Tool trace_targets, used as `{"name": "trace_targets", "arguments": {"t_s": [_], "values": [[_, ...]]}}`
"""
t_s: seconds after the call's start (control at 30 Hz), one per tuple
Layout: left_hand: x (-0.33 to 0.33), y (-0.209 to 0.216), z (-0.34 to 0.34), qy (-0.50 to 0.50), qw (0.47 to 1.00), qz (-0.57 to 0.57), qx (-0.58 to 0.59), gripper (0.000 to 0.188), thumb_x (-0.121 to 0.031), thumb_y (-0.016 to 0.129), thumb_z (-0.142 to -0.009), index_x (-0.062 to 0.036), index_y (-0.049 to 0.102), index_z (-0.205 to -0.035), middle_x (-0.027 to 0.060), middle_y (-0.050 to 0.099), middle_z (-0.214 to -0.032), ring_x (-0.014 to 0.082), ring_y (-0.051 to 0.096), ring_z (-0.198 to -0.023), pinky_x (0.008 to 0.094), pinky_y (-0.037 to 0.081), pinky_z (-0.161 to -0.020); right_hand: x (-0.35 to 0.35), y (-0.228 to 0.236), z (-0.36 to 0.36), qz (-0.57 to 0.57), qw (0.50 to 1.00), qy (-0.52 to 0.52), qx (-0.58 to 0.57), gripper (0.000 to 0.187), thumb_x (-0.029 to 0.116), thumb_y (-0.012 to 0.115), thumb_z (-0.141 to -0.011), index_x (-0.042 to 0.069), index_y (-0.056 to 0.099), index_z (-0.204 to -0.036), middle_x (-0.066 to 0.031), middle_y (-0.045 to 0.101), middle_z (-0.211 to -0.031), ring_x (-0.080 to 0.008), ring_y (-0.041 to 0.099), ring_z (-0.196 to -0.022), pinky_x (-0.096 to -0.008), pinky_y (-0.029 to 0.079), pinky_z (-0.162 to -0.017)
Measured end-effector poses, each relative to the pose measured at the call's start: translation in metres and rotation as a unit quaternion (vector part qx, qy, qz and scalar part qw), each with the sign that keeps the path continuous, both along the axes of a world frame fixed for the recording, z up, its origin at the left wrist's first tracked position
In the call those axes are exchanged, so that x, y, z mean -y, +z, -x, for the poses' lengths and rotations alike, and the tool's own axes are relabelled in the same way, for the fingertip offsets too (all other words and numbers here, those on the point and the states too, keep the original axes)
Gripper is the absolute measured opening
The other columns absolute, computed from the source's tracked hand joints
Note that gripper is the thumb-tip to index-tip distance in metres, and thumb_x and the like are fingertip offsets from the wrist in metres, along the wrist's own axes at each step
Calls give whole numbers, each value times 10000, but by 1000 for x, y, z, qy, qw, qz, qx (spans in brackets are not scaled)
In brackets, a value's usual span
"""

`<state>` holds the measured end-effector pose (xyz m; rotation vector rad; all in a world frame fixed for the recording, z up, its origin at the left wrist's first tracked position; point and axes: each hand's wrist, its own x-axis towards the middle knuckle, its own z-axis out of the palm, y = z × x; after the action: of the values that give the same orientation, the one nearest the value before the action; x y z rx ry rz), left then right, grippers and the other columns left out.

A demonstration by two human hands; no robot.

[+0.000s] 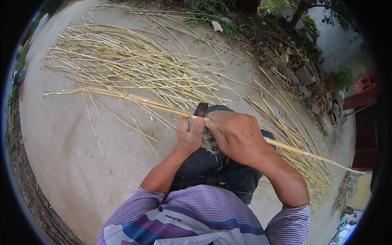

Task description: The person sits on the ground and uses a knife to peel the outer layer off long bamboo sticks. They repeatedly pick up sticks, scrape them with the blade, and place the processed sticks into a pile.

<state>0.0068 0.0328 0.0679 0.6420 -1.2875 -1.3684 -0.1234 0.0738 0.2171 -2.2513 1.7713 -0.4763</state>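
Note:
A long yellow stalk, like a peeled cane [163,107], runs across in front of me, from the far left past my knees to the right rim. My left hand [189,134] is closed on it, thumb pressed up against its near side. Close beside, my right hand [241,132] wraps round the same stalk, fingers curled under and mostly hidden. Just beyond the thumbs a dark flat blade [201,109] sticks up against the stalk. Its handle is hidden, and I cannot tell which hand holds it. Pale peelings [209,143] hang below the hands.
A wide layer of similar yellow stalks [122,61] lies on the concrete ground [73,163] ahead and left. Another bundle [300,157] lies at my right. Rubble and leaf litter [292,61] line the far right edge. Beneath my hands are my dark trousers [200,167].

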Motion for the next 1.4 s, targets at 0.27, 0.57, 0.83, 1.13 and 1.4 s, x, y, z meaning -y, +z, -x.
{"name": "trace_targets", "arguments": {"t_s": [0.27,0.57,0.83,1.13,1.4], "values": [[45,-7,-44,-21,977,-163,-137,396,-387,595,-958,-16,558,-824,49,581,-684,106,565,-594,255,461,-542,-7,7,17,-24,999,-30,-18,80,129,587,-836,56,608,-811,-144,621,-717,-363,631,-684,-452,498,-580],[5,-12,-13,-51,997,-47,16,420,-417,582,-960,1,595,-913,45,614,-769,119,556,-669,262,455,-582,3,1,1,-42,998,-6,-42,73,123,582,-814,54,593,-793,-151,620,-718,-366,637,-691,-443,504,-583],[49,-12,-41,-23,991,-125,-32,484,-479,503,-977,-24,569,-827,49,572,-650,121,544,-534,258,442,-488,-4,9,24,-31,999,-22,-14,76,119,563,-844,62,588,-802,-146,601,-728,-370,623,-696,-460,493,-589],[29,-3,-18,-95,984,-142,-45,406,-424,598,-949,-31,560,-854,56,592,-670,119,566,-552,255,452,-489,-5,4,18,-7,999,-34,-23,53,99,585,-791,46,585,-786,-139,616,-725,-352,635,-696,-451,496,-569],[17,-10,-8,-35,997,-70,23,381,-388,599,-959,-20,580,-861,9,548,-675,67,495,-593,231,396,-517,-7,1,17,-19,999,-39,-9,119,153,577,-842,47,582,-787,-161,610,-716,-381,620,-677,-464,486,-572]]}}
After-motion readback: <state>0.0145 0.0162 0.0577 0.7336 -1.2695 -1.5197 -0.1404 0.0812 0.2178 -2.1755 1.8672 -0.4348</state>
